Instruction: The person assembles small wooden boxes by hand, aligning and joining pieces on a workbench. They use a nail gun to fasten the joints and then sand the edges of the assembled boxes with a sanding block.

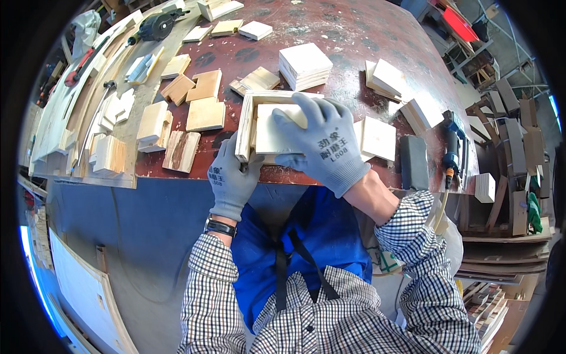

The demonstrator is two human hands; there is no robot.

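Observation:
At the near edge of the table, I hold a small open wooden box with thick pale walls. My left hand, in a grey glove, is closed on its near left corner, and some fingers are hidden beneath it. A pale rectangular wooden board lies within the box walls. Over its right part is my gloved right hand, with thumb and fingers bent around the board. The glove hides the box's right end. Just beyond stands a stack of square white-faced boards.
Several wood blocks lie to the left, and more boards to the right. A dark grey block and a teal air tool with a hose lie at the right edge. A black power tool sits at far left.

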